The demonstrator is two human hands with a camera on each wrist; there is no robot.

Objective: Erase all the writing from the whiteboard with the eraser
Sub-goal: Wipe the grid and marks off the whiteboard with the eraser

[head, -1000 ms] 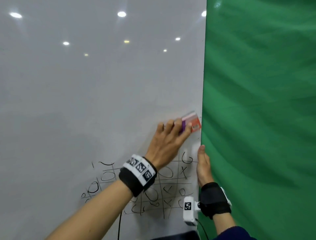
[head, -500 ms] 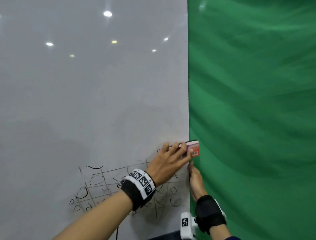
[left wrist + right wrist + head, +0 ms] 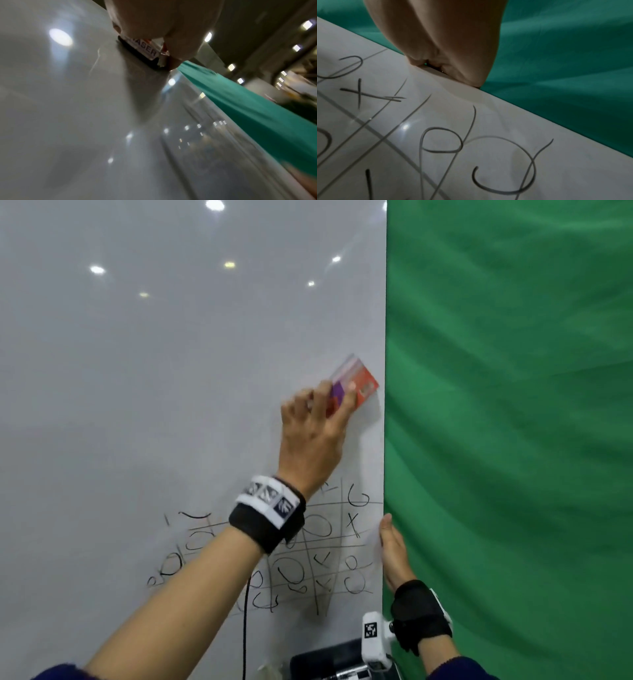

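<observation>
Left hand (image 3: 313,436): gripping eraser (image 3: 356,381), pressing it on whiteboard (image 3: 154,405). Right hand (image 3: 394,553): fingers clasping board's right edge. Grid writing (image 3: 308,563): remaining below.

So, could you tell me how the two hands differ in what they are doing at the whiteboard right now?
The left hand grips the eraser against the whiteboard; the right hand holds no tool and grips the board's right edge. The left hand is above the writing, the right hand beside it. Both wear black wrist straps and touch the board.
</observation>
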